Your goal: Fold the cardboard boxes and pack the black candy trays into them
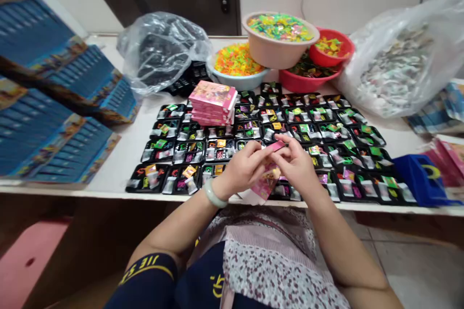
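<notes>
Both of my hands hold a pink printed cardboard box (264, 184) near the table's front edge. My left hand (245, 164), above a pale bangle, pinches the box's upper edge from the left. The fingers of my right hand (295, 160) close on the same edge from the right. A white flap shows at the box's lower end. Beneath and around my hands lie rows of black compartment trays (188, 147) with small wrapped pieces in them. A stack of similar pink boxes (212, 101) rests on top of the trays beyond my left hand.
Behind the trays stand a beige basin (279, 53), a pale blue basin (237, 79) and red basins (308, 84) of wrapped pieces. Clear plastic bags (163, 53) flank them. Blue boxes (58, 149) are piled left; a blue holder (416, 181) stands right.
</notes>
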The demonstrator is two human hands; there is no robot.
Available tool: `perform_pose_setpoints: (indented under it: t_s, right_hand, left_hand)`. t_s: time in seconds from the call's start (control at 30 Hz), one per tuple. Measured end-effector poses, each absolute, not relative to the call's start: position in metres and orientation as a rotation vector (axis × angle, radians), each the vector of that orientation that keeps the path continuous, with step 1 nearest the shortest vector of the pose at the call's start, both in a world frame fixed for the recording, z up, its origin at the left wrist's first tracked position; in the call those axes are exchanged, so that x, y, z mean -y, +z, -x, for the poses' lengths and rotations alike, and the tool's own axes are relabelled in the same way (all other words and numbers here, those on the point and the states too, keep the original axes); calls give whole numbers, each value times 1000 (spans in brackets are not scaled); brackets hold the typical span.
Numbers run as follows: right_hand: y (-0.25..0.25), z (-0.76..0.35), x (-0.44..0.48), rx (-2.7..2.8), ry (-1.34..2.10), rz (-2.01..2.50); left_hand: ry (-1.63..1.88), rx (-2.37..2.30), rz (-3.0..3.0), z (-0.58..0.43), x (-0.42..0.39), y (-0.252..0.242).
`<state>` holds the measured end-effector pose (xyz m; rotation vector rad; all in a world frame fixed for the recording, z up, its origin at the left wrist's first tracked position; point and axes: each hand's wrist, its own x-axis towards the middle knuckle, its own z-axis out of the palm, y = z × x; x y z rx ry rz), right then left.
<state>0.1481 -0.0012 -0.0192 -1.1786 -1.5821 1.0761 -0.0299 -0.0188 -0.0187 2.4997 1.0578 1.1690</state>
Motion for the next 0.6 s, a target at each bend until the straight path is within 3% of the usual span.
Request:
perform_pose_setpoints:
  t_s: [0.13,0.27,0.33,0.47,0.6]
  right_hand:
    - [-22,-147,-13,1880,696,1289]
    - [-24,-125,-32,1855,1015,987]
    - [-17,-101,-47,1768,1004,917]
    - [7,-38,-98,1877,430,862]
    - [6,19,-149,2119,200,889]
  left_hand:
    - [1483,-1150,-2068,53,11,-18]
    - [1762,-1180,-1506,90,-10,-18]
    - [1870,-1139,-1342,110,-21,-20]
    - [2002,-1204,-1166,136,-22,-31]
    - [1822,-1287,-1209,141,2,-54]
